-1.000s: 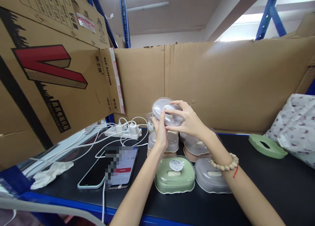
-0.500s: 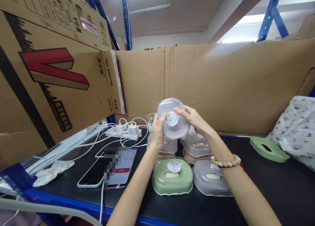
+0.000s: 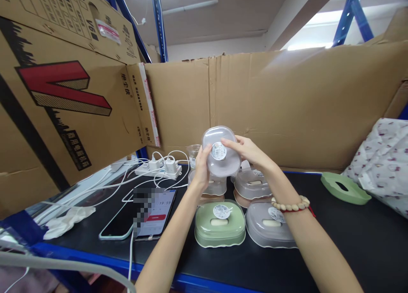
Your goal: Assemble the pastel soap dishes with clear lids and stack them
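Container (image 3: 225, 165) turned; hands (image 3: 201, 169) (image 3: 251, 152) on edges, cardboard (image 3: 302, 106) behind.

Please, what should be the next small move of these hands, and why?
Probably the right hand should smooth its thumb gently across the round label: that thumb lies at the label's upper right edge, while the left hand grips the opposite side of the raised grey container, which could steady it.

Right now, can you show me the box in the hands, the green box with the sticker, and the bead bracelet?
Held box (image 3: 225, 166): head view, lower face.
Green box (image 3: 220, 229): head view, front part of its top.
Bead bracelet (image 3: 291, 207): head view, on the front beads.
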A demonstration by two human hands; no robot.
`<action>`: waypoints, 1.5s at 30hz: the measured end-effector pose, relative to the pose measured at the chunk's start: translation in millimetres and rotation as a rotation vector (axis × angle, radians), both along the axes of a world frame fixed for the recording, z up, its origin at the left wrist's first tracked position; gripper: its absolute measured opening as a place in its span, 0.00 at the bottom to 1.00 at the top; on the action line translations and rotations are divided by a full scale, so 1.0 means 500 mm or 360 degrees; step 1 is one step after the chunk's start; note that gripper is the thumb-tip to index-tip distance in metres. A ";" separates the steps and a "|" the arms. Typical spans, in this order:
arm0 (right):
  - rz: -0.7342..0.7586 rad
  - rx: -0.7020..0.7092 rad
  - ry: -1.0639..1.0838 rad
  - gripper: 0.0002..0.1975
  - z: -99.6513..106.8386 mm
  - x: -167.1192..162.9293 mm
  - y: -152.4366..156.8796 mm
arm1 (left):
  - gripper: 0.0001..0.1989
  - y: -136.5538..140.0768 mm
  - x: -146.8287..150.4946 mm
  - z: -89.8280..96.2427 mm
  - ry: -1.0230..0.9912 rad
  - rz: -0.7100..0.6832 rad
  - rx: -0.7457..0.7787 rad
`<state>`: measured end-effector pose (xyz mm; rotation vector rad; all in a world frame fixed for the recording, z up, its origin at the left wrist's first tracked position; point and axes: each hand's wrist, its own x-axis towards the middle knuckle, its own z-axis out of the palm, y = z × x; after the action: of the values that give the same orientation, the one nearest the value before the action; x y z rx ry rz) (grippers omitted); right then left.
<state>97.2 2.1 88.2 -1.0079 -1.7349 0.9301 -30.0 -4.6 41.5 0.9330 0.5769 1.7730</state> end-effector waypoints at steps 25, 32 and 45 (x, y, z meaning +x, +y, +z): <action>-0.0062 0.0037 0.0006 0.27 0.027 0.034 0.002 | 0.25 0.008 -0.024 0.001 0.0197 -0.0123 -0.0098; -0.0083 0.0199 -0.0049 0.26 0.027 0.030 -0.007 | 0.24 0.009 -0.012 0.004 -0.0110 -0.0022 -0.0020; -0.0247 0.0433 0.0109 0.17 0.038 0.022 -0.030 | 0.22 -0.002 -0.001 0.003 -0.0114 -0.0168 -0.0078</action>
<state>108.0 -12.7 107.2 -0.9061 -1.6475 0.6043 -30.3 -5.4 42.8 0.8476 0.5138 1.6832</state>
